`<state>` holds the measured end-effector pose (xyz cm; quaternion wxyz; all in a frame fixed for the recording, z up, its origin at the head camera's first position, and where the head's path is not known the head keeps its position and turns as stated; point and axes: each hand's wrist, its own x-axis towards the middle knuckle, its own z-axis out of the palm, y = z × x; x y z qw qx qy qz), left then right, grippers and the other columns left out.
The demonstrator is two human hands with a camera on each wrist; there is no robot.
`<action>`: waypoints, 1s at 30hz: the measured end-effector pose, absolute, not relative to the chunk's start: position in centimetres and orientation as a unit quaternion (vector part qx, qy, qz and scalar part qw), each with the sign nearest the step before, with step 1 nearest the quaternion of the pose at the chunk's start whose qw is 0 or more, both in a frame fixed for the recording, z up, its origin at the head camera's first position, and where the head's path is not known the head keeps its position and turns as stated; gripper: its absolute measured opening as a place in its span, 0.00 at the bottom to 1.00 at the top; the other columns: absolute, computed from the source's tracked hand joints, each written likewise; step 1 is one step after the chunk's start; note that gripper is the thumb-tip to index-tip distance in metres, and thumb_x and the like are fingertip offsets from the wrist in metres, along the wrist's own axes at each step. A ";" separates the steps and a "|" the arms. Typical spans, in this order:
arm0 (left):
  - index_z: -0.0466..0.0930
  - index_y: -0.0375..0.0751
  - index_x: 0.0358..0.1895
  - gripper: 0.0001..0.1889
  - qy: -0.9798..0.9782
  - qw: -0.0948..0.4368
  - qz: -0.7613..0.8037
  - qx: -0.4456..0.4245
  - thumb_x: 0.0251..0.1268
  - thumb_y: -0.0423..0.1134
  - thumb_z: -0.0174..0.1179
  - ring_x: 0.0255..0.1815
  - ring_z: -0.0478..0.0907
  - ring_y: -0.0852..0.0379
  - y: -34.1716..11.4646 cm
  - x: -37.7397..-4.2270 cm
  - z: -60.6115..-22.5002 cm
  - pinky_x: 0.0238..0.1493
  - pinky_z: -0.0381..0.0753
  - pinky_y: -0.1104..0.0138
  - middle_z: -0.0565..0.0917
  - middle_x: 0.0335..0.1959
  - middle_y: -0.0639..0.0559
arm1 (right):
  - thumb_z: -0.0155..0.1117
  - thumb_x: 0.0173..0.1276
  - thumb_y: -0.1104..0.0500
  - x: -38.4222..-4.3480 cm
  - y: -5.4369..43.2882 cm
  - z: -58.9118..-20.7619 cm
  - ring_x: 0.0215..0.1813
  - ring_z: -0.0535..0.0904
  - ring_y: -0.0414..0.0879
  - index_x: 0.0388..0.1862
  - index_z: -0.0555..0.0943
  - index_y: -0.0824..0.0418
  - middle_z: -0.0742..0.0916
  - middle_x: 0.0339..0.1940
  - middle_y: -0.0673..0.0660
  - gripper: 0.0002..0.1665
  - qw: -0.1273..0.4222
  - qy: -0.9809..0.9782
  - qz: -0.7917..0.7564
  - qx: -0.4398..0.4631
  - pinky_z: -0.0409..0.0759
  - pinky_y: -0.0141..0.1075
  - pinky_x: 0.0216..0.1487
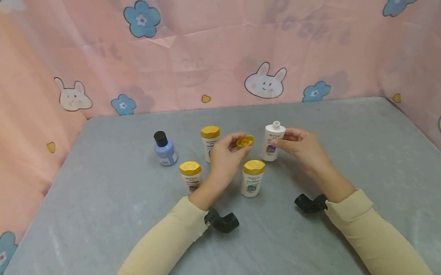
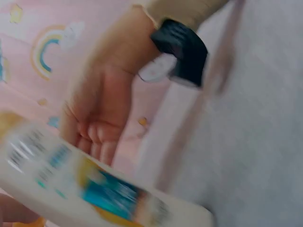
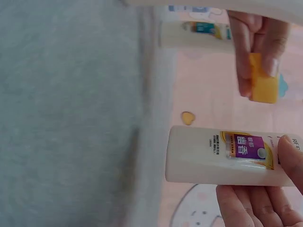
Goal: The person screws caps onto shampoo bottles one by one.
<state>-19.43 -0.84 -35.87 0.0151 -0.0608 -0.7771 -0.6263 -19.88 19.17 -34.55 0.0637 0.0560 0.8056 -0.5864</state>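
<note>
My left hand (image 1: 225,157) pinches a gold flip-top cap (image 1: 245,141) between thumb and fingertips, its underside facing up in the head view. In my right hand (image 1: 304,145) is a white bottle (image 1: 274,142) with a purple label and a bare neck, gripped between thumb and fingers. The cap is held to the left of the bottle, apart from it. In the right wrist view the bottle (image 3: 213,156) lies across the picture, with the yellow cap (image 3: 265,87) above it. A white bottle with a teal label (image 2: 113,194) fills the front of the left wrist view, blurred.
A gold-capped bottle (image 1: 252,179) stands in front, between the forearms. Two more gold-capped bottles (image 1: 191,175) stand left, partly behind my left hand and arm. Farther left is a blue bottle with a black cap (image 1: 165,151). A pink patterned curtain (image 1: 192,44) borders the grey tabletop (image 1: 260,256).
</note>
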 end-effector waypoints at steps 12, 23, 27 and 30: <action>0.79 0.38 0.58 0.20 -0.744 0.018 -0.664 -0.072 0.64 0.33 0.67 0.60 0.81 0.52 -1.9 -17.7 -31.5 0.60 0.83 0.66 0.83 0.59 0.46 | 0.69 0.67 0.48 -18.5 18.9 -32.6 0.59 0.77 0.38 0.64 0.76 0.65 0.85 0.59 0.54 0.32 0.034 0.822 -0.568 0.000 0.70 0.51 0.74; 0.80 0.37 0.59 0.20 -0.713 0.006 -0.694 -0.101 0.64 0.30 0.66 0.59 0.81 0.53 -3.4 -16.9 -29.4 0.60 0.81 0.69 0.83 0.58 0.46 | 0.67 0.70 0.52 -16.9 18.6 -30.8 0.55 0.79 0.34 0.65 0.76 0.65 0.85 0.58 0.54 0.29 -0.006 0.825 -0.563 -0.048 0.75 0.49 0.70; 0.76 0.41 0.60 0.21 -0.698 -0.012 -0.711 -0.089 0.64 0.32 0.67 0.57 0.81 0.55 -3.7 -16.5 -28.9 0.59 0.82 0.68 0.84 0.57 0.47 | 0.67 0.70 0.53 -16.6 18.7 -30.5 0.53 0.81 0.31 0.64 0.77 0.65 0.86 0.52 0.44 0.27 -0.012 0.826 -0.560 -0.063 0.79 0.38 0.65; 0.74 0.39 0.58 0.20 -0.684 -0.024 -0.724 -0.078 0.64 0.32 0.67 0.55 0.82 0.53 -3.9 -16.3 -28.6 0.58 0.83 0.68 0.84 0.55 0.45 | 0.67 0.70 0.54 -16.3 18.9 -30.2 0.52 0.81 0.30 0.64 0.77 0.65 0.86 0.49 0.39 0.27 -0.015 0.826 -0.559 -0.075 0.79 0.28 0.60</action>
